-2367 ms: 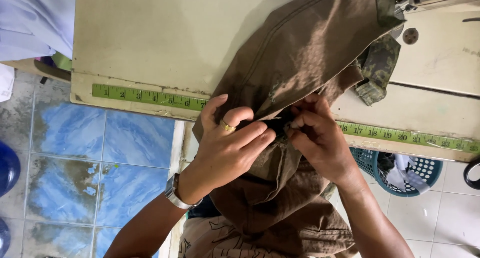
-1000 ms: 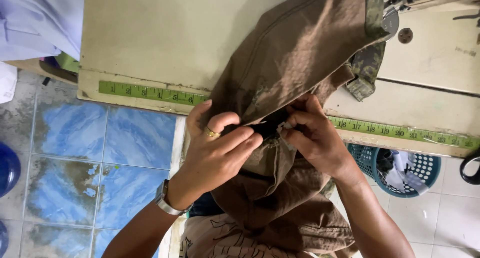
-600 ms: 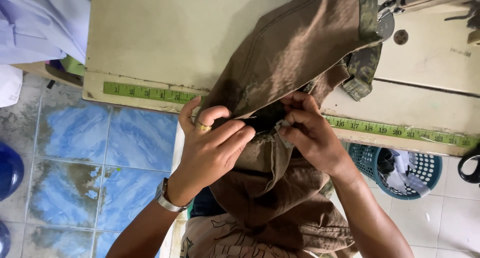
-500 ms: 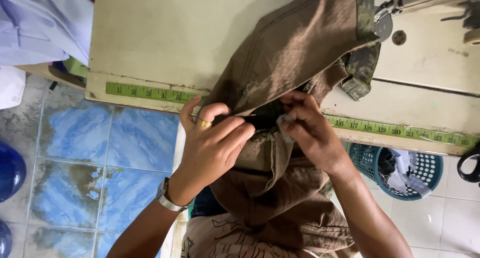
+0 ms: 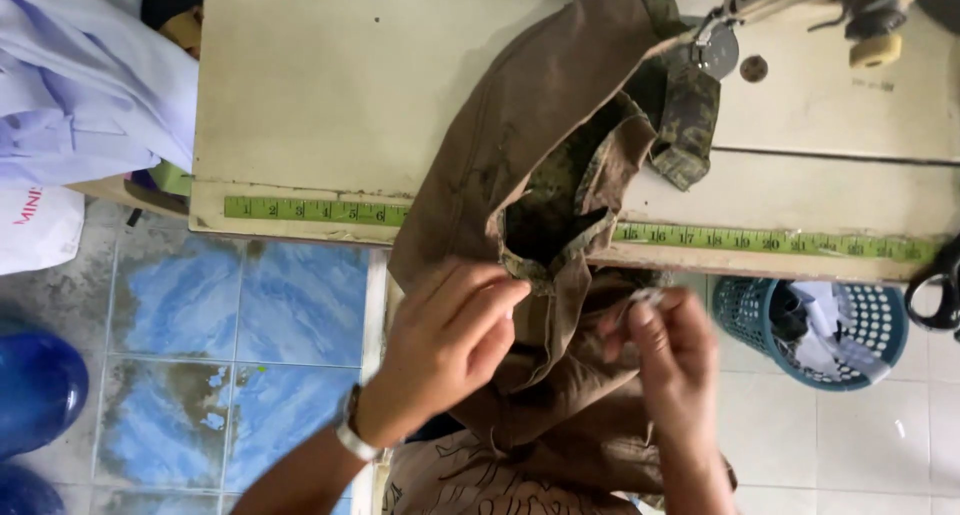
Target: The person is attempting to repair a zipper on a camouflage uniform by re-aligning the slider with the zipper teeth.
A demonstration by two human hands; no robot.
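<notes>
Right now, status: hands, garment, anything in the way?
Left hand pinching brown garment at its opening. Right hand beside it, pinching a small pale scrap, off the cloth. Garment draped over table edge, hiding part of the green tape measure.

A single head-worn camera looks steeply down, at close range, over the front edge of a sewing table (image 5: 330,85) onto the left hand (image 5: 450,345) and right hand (image 5: 670,360), tiled floor (image 5: 230,355) beneath.
</notes>
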